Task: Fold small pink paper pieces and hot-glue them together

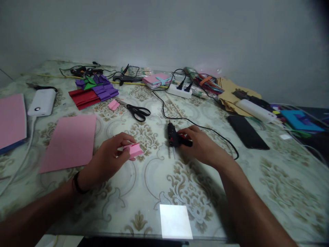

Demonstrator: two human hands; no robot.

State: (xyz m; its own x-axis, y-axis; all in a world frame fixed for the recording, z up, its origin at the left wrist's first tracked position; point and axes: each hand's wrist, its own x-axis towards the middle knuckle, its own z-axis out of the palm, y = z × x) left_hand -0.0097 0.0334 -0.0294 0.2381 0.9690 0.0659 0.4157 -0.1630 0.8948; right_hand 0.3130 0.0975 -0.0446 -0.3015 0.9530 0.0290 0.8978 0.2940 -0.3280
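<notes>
Between the thumb and fingers of my left hand (113, 155) is a small folded piece of pink paper (135, 150). My right hand (199, 144) is closed around a black hot glue gun (173, 135), its nozzle pointing away from me and a glue stick showing at its rear. A black cord trails on the table near the gun. Beyond my left hand lie black-handled scissors (138, 111), with another small folded pink paper (113, 105) by their blades. A large pink sheet (70, 142) lies flat to the left of my left hand.
Red folded paper (84, 98) and purple folded paper (106, 90) lie at the back left. A white power bank (42, 102) stands left, a white power strip (180, 90) at the back. To the right is a black phone (247, 132). A white square (175, 221) shows near the front edge.
</notes>
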